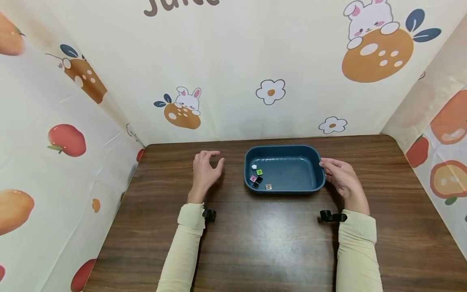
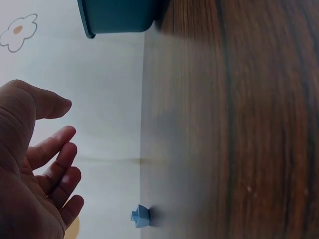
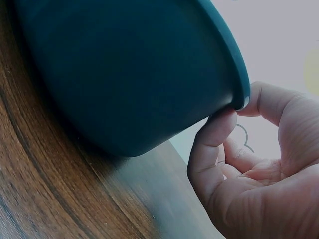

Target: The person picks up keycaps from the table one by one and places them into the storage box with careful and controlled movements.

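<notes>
A dark blue rectangular plastic tub (image 1: 288, 191) stands on the table with several small pieces inside, toward its left end. Among them are a white piece (image 1: 254, 166), a green square piece (image 1: 259, 172), a pink piece (image 1: 253, 178), a black piece (image 1: 259, 179) and a beige piece (image 1: 268, 187). My right hand (image 1: 343, 180) pinches the tub's right rim between thumb and fingers, as the right wrist view also shows. Left of the tub, my left hand (image 1: 205, 172) is held with thumb and fingers apart, nothing between them. The left wrist view has a small light blue piece (image 2: 141, 216) on the table.
The brown wood-grain table (image 1: 270, 251) reaches back to a pale printed curtain (image 1: 233, 81), with more curtain on both sides. Each wrist bears a black camera mount; the right one (image 1: 333, 216) sticks out to the left.
</notes>
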Demonstrator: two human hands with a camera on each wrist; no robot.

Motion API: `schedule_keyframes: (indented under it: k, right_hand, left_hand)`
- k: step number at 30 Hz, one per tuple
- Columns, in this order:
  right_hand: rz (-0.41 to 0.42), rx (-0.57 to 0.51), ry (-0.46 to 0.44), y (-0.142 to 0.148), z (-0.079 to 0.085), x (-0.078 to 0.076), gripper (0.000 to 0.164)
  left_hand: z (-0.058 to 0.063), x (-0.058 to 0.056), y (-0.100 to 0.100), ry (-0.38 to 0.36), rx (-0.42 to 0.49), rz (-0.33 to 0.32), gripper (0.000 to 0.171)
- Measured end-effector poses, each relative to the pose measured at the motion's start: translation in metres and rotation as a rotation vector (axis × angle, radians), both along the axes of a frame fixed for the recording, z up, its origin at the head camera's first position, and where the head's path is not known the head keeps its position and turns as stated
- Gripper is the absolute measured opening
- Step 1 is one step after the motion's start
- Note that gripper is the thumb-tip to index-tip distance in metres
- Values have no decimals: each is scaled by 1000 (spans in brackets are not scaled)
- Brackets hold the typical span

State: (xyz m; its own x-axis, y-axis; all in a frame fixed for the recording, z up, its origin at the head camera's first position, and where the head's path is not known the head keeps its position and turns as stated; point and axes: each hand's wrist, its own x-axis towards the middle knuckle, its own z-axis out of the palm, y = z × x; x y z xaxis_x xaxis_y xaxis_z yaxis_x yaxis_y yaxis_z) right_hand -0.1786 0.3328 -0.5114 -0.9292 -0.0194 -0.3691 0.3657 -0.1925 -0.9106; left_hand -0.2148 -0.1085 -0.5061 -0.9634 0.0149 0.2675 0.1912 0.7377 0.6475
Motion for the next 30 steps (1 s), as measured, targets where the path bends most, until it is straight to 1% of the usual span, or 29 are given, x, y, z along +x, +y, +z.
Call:
schedule_keyframes:
  k: [4,11,17,22,30]
  right_hand:
    - [-2,-3,1,0,0,0,17]
    - [-3,-13,4,-1,0,1,16]
    - [-6,2,6,-1,2,1,15]
    - [-7,24,15,-1,2,2,16]
    - [-18,19,11,-2,2,2,15]
  left_hand:
    - [-1,-1,-3,-6,-1,19,36]
    - [-7,-4,-9,1,11,38,36]
    - [-13,-7,-15,-4,19,84,35]
    - [-17,-8,-21,-21,24,99,37]
    - [-25,-11,-32,-40,26,142,40]
